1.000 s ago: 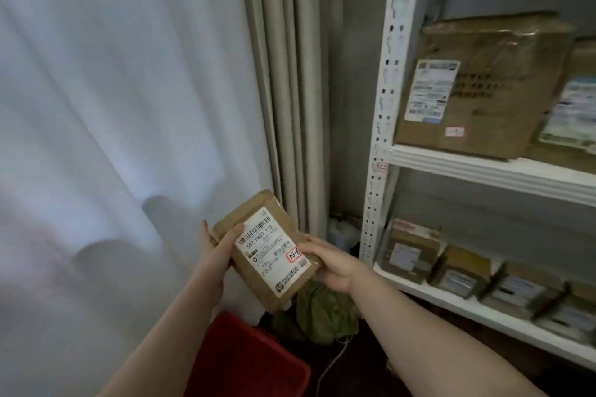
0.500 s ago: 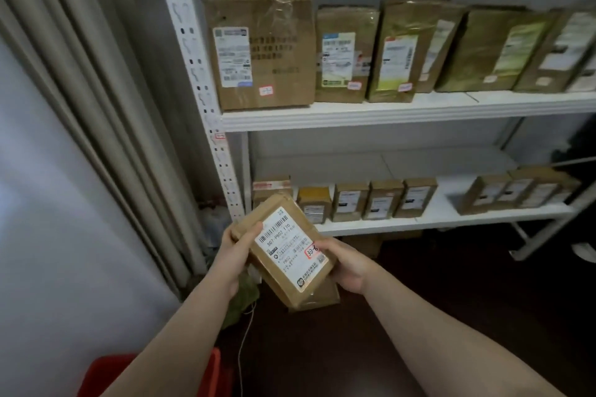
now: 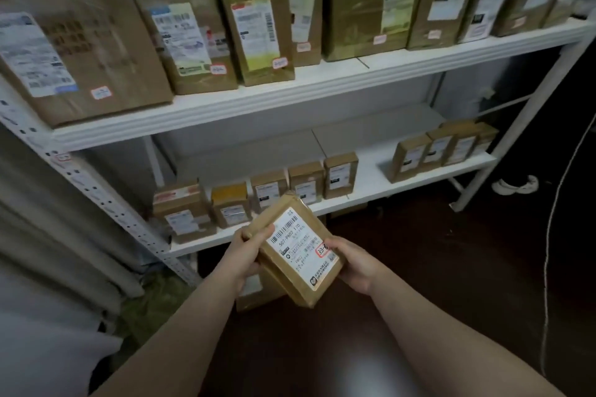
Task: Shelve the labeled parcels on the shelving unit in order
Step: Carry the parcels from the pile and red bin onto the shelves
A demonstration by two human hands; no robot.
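The left grip (image 3: 246, 255) covers the parcel's (image 3: 300, 245) left edge, thumb curled over its top corner. A box (image 3: 254, 300) under the parcel is mostly hidden. The right grip (image 3: 354, 263) clasps the right edge, thumb beside the red tag (image 3: 322, 250). The parcel sits tilted between both grips, in front of the lower shelf (image 3: 371, 179); shelf labels beyond blur.

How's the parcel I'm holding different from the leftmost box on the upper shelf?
The held parcel is small, gripped by left hand and right hand; the leftmost box is far larger. The held parcel tilts in the air; the leftmost box stands on the upper shelf. The held parcel's label covers most of its face; the leftmost box's only part. Both are brown with white labels.
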